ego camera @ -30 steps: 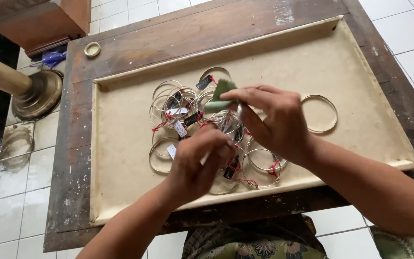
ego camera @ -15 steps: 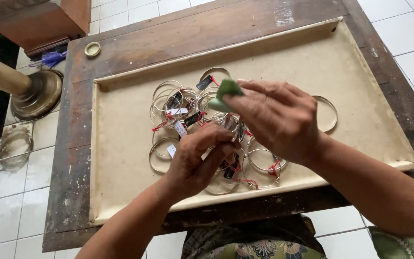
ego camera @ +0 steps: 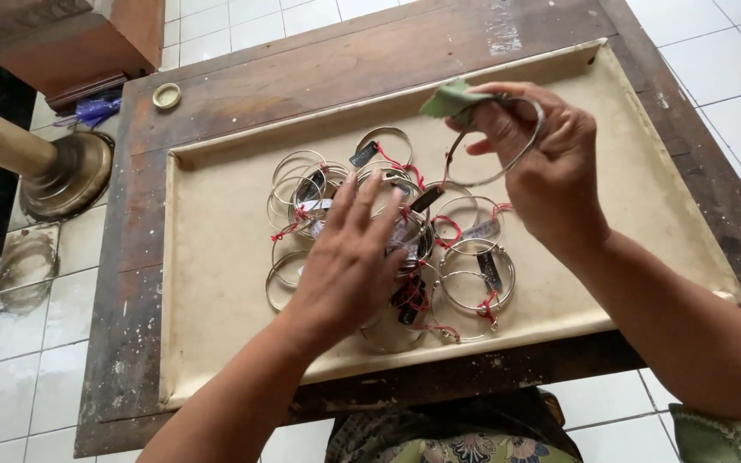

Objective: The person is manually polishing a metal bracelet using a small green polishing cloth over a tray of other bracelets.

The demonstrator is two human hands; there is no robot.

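With our right hand [ego camera: 551,171] pinching a bangle [ego camera: 508,159] and green cloth [ego camera: 452,99], and our left hand [ego camera: 353,257] lying open on the pile of bangles [ego camera: 388,240], the tag strings could snag.

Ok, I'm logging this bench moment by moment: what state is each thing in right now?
Right hand: raised over the tray, gripping a metal bangle and a green cloth.
Left hand: fingers spread, resting on the pile of tagged bangles.
Tray: flat on the wooden table.
Small round lid: lying on the table, apart from the tray.
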